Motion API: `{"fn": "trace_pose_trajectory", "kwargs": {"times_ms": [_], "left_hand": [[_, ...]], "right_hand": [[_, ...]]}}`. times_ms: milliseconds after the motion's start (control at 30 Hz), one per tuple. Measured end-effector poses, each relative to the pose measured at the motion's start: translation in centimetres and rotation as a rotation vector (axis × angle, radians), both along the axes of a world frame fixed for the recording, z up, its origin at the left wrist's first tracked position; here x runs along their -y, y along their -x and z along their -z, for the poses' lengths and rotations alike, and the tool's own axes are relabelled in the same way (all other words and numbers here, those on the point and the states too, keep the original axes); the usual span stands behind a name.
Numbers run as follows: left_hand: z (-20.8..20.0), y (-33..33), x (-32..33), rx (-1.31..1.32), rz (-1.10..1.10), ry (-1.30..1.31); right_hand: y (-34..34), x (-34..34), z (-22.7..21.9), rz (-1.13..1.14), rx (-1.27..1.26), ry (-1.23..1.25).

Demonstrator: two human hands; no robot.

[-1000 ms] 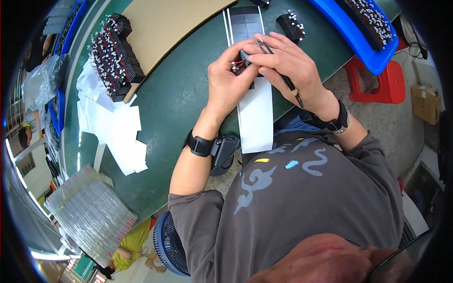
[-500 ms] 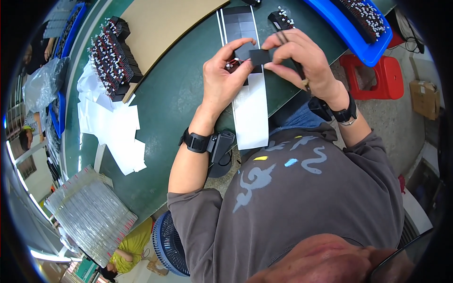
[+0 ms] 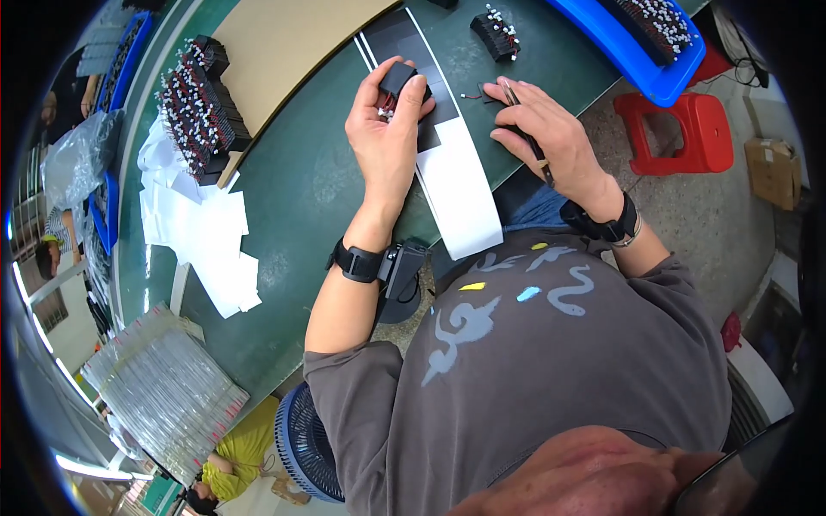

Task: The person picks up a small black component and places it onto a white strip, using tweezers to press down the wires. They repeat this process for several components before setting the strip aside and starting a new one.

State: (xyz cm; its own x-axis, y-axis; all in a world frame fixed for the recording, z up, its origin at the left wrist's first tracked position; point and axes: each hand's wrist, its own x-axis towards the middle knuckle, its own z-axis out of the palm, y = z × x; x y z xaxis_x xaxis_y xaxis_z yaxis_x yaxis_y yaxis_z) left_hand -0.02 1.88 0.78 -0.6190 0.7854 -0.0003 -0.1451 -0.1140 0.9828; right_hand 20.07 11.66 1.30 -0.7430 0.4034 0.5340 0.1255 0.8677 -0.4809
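Note:
My left hand (image 3: 389, 129) is closed around several small flat black blocks (image 3: 398, 79) with thin red wires and white plugs. Over the bench to its right is my right hand (image 3: 551, 133). It grips slim dark tweezers (image 3: 539, 155) held back across the palm, and its fingertips are at another flat black piece (image 3: 489, 91) with a white plug on a short wire. Whether those fingertips pinch the piece or only touch it, I cannot tell. Between my hands lies a strip sheet with a white backing (image 3: 460, 193) and dark squares (image 3: 413, 43) at its far end.
Black blocks with white plugs (image 3: 202, 112) stand in rows at left by a brown board (image 3: 288, 52). A smaller row (image 3: 496, 34) sits beyond my right hand. White paper pieces (image 3: 194, 224), a blue tray (image 3: 602, 39) and a red stool (image 3: 680, 162) are around.
My hands have separated. The left has moved leftward with the black blocks; the right has gone slightly right and down to a piece by the bench. The strip sheet has tilted and shifted.

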Motion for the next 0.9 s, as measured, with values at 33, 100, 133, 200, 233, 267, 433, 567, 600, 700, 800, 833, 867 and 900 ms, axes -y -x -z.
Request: {"fn": "trace_pose_trajectory", "kwargs": {"times_ms": [33, 100, 133, 200, 233, 267, 433, 567, 600, 700, 800, 833, 867, 900], "left_hand": [[0.0, -0.1, -0.1, 0.009, -0.017, -0.025], [0.1, 0.0, -0.1, 0.019, -0.038, -0.049], [0.1, 0.1, -0.1, 0.028, -0.042, -0.067], [0.2, -0.1, -0.2, 0.052, -0.042, -0.106], [0.0, -0.2, -0.2, 0.056, -0.041, -0.104], [-0.4, -0.2, -0.1, 0.082, -0.029, -0.125], [0.0, 0.9, 0.1, 0.046, 0.158, -0.097], [0.3, 0.9, 0.5, -0.008, 0.215, -0.065], [0.2, 0.9, 0.4, -0.020, 0.212, -0.069], [0.3, 1.0, 0.6, -0.073, 0.234, -0.027], [0.4, 1.1, 0.5, -0.088, 0.230, -0.017], [0.5, 1.0, 0.4, -0.076, 0.220, -0.029], [0.5, 1.0, 0.3, -0.064, 0.210, -0.041], [0.6, 1.0, 0.4, -0.063, 0.206, -0.039]], "right_hand": [[-0.1, -0.2, 0.3, 0.000, -0.026, -0.008], [-0.1, 0.1, 0.1, -0.003, -0.053, -0.015], [-0.1, 0.6, -0.5, -0.099, -0.059, 0.032], [-0.4, 1.5, -1.4, -0.284, -0.065, 0.126], [-0.3, 1.8, -1.1, -0.282, -0.061, 0.128], [-0.1, 2.4, -0.6, -0.348, -0.012, 0.132], [-1.5, 1.0, 0.1, -0.440, 0.087, 0.348], [-0.9, 1.2, -1.9, -0.199, -0.017, 0.912], [-0.5, 1.4, -2.2, -0.070, -0.078, 1.133], [1.0, 1.1, -1.9, -0.028, -0.020, 1.060], [2.4, 0.8, -1.1, 0.015, 0.059, 0.906], [2.8, 0.7, -0.8, 0.041, 0.106, 0.788], [3.1, 0.7, -0.6, 0.067, 0.151, 0.669], [3.3, 0.8, -0.4, 0.063, 0.154, 0.671]]}}
